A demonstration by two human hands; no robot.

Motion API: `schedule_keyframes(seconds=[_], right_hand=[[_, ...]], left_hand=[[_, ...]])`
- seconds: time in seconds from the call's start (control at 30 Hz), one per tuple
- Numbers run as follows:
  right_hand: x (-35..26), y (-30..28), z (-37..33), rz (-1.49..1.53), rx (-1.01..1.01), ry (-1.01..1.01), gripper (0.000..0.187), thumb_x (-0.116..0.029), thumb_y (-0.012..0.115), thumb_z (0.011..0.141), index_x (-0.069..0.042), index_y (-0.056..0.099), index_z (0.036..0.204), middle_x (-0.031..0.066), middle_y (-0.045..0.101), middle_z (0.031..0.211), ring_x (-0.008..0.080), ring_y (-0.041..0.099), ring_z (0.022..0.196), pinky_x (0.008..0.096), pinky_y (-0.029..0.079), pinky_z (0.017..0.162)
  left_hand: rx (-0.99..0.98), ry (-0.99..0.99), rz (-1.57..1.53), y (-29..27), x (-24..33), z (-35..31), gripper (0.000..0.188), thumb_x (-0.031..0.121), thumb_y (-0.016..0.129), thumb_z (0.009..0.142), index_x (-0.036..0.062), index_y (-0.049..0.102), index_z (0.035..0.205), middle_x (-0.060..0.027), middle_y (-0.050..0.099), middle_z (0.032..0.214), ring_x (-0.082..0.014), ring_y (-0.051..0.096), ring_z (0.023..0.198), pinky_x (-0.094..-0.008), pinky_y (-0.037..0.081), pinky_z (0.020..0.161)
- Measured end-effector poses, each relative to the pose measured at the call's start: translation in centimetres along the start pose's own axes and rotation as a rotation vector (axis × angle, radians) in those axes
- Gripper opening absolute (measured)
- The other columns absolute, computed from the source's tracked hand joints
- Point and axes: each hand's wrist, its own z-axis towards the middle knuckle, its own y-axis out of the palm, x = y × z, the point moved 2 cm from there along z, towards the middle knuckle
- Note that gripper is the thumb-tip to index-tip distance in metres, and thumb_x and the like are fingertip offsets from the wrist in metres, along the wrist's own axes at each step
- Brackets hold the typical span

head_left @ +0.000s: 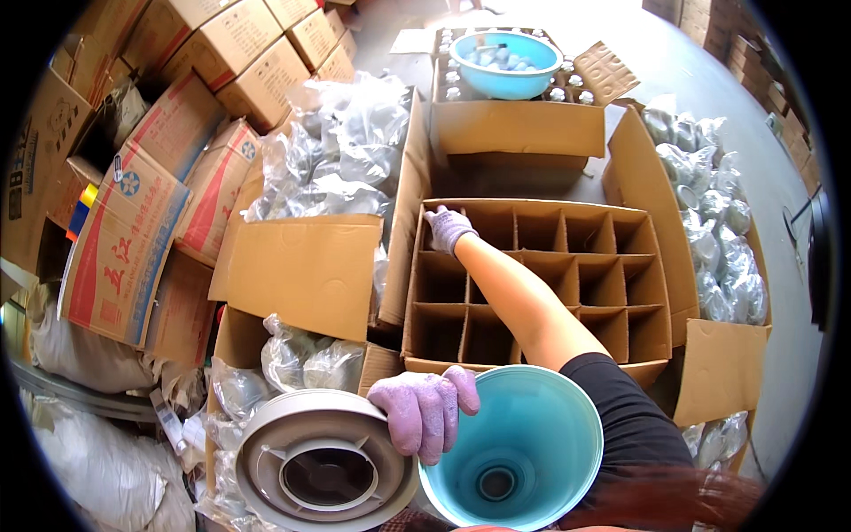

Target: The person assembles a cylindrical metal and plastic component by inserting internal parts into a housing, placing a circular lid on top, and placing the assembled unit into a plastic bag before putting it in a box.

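Observation:
My left hand (429, 413), in a lilac glove, hooks its fingers over the left rim of a deep teal round vessel (532, 417) with a small dark hole at its bottom. Against the same hand lies a grey round piece (266, 443) with a dark ringed recess. My right arm crosses a cardboard carton (660, 293) divided into several compartments. My right hand (449, 230), also gloved, is at its far left corner, with the fingers closed at the top edge. The compartments I can see into hold nothing visible.
Open cartons of plastic-wrapped items (355, 133) stand left and right (718, 222). Beyond, a light-blue basin (505, 84) of small things sits on a bottle-filled carton (523, 129). Stacked boxes (239, 62) and white sacks (106, 470) fill the left.

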Motion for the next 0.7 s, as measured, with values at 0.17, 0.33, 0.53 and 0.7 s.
schedule_keyframes(seconds=[0.17,0.33,0.53,0.7], right_hand=[[-0.3,-2.1,-0.5,-0.047,-0.113,-0.087,0.046,-0.034,0.072,0.086,-0.010,0.065,0.124,0.0225,0.066,0.125,0.0377,0.069,0.113,0.0484,0.057,0.094],[-4.6,-19.1,-8.8,0.096,0.515,-0.239,0.042,-0.046,0.073,0.080,-0.008,0.071,0.098,0.0163,0.071,0.100,0.0346,0.072,0.095,0.0426,0.058,0.085],[-5.1,-32.0,-28.1,0.624,1.206,-0.368,0.024,-0.017,0.082,0.078,-0.003,0.066,0.091,0.0131,0.069,0.084,0.0249,0.068,0.072,0.0352,0.056,0.069],[-6.8,-31.7,-39.0,1.070,0.611,-0.495,0.065,-0.005,0.082,0.079,0.000,0.051,0.137,0.0163,0.056,0.142,0.0137,0.070,0.093,0.0282,0.057,0.080]], left_hand=[[0.181,-0.048,-0.015,0.8,1.0,-0.2,0.023,0.033,0.062,0.103,0.0183,0.054,0.088,-0.0014,0.069,0.074,-0.0165,0.061,0.066,-0.0384,0.035,0.094],[0.262,-0.045,-0.026,2.1,1.6,-2.0,0.025,0.035,0.058,0.105,0.0177,0.050,0.090,-0.0068,0.068,0.089,-0.0201,0.059,0.080,-0.0444,0.031,0.106],[0.610,0.190,0.132,2.0,4.0,-1.0,0.044,0.040,0.057,0.104,0.0236,0.055,0.145,-0.0193,0.034,0.165,-0.0367,0.037,0.150,-0.0674,0.026,0.122],[1.046,0.179,0.879,4.1,10.0,0.6,0.055,0.035,0.053,0.107,0.0147,0.039,0.156,-0.0178,0.029,0.167,-0.0327,0.037,0.150,-0.0541,0.033,0.121]])
